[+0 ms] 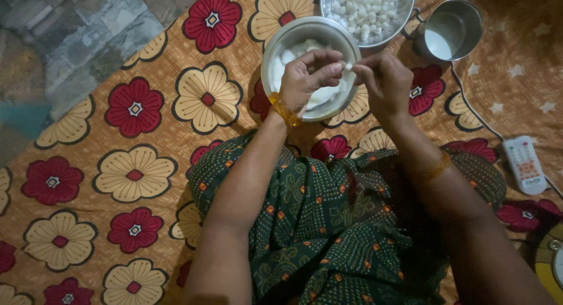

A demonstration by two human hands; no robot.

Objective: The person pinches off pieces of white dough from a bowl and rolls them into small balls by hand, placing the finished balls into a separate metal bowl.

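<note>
My left hand point(308, 77) and my right hand point(384, 81) meet over a round steel bowl point(280, 40) that holds white cotton. Between the fingertips of both hands I pinch a small white cotton piece point(348, 65). An orange bangle sits on each wrist. Beyond the bowl stands a second steel bowl point(406, 12) filled with several small white rolled cotton pieces point(363, 6).
A small steel cup point(466, 14) with white liquid stands at the top right. A white remote control point(525, 164) lies on the right. Everything rests on an orange cloth with red and cream flowers point(135, 176). Stone floor point(76, 29) shows at top left. My green patterned garment point(328, 223) covers my lap.
</note>
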